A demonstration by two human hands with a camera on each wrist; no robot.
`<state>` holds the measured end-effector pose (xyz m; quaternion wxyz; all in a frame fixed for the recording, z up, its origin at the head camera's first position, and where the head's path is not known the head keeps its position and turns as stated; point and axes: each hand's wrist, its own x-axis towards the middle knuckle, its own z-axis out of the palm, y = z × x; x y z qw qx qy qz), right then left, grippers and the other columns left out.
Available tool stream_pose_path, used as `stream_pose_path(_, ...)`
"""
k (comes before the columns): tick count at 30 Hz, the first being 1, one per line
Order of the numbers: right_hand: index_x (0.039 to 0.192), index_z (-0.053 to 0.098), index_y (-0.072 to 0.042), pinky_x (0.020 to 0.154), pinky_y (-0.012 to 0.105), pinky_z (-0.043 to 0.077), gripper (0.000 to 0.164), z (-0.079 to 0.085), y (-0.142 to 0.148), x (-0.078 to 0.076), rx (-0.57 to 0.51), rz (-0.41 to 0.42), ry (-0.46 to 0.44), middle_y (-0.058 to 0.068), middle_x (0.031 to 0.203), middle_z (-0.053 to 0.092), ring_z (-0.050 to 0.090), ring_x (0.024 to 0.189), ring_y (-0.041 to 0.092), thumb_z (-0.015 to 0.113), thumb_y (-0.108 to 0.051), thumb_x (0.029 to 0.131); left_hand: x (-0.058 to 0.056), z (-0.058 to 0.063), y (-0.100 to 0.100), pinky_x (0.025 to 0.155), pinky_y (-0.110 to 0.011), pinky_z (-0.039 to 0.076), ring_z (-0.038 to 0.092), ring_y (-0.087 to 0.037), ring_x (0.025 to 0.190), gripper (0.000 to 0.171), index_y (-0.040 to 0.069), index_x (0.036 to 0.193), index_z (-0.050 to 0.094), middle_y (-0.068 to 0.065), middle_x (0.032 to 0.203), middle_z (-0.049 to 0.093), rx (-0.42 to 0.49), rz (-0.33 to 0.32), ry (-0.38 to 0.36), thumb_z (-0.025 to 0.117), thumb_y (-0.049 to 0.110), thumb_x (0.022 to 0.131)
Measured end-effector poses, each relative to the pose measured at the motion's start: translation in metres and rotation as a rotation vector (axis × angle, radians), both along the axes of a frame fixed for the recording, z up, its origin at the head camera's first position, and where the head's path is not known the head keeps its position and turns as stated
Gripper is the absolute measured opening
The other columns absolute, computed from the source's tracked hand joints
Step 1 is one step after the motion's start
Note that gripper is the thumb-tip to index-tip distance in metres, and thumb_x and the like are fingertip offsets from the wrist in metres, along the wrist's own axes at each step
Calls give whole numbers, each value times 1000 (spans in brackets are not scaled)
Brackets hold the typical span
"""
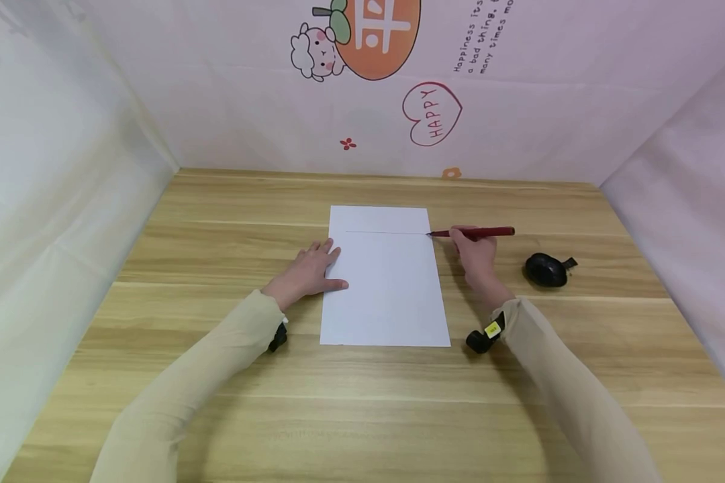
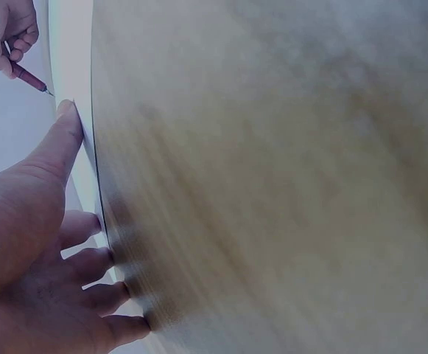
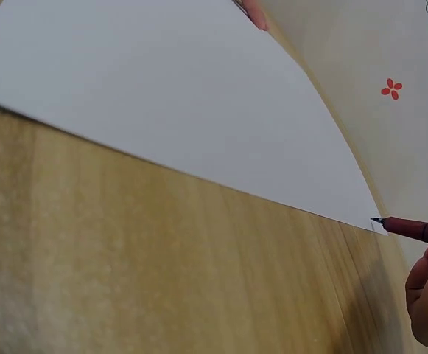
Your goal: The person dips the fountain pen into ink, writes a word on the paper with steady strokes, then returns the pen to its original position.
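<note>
A white sheet of paper (image 1: pixel 383 288) lies on the wooden table, with one thin dark line (image 1: pixel 387 233) drawn across its upper part. My right hand (image 1: pixel 476 251) pinches a dark red pen (image 1: pixel 489 232), whose tip meets the paper at the right end of that line. The same pen (image 3: pixel 412 228) shows at the sheet's corner in the right wrist view. My left hand (image 1: pixel 311 272) rests with spread fingers on the paper's left edge, thumb lying on the sheet. In the left wrist view, the left hand's fingers (image 2: pixel 88 264) reach along the paper's edge.
A black rounded object (image 1: pixel 546 270) with a short tab sits on the table (image 1: pixel 362 409) to the right of my right hand. Black wrist cameras hang under both sleeves. Behind the table stands a white printed cloth (image 1: pixel 248 114), with more cloth on both sides.
</note>
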<state>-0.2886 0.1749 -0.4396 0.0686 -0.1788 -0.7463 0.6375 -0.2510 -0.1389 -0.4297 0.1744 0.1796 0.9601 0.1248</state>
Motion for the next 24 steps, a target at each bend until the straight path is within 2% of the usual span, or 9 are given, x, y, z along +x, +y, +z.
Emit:
stream_pose_path(10,87,68,-12,46,17,35,5,-1,1,-1,-80,-36,17,-4,61,58,47,54,7,67,-15,83,1,1,-2,116,-56,16,11,-40,145,83,6,148,25,-17,157,10,18,2,-18,60,50,86)
stream_pose_path(24,86,69,-10,49,17,37,7,-1,1,-1,-85,-54,36,-5,64,60,49,57,8,68,-17,83,2,3,-1,116,-56,16,11,-40,145,83,6,148,25,-17,158,10,22,-4,-18,59,50,87)
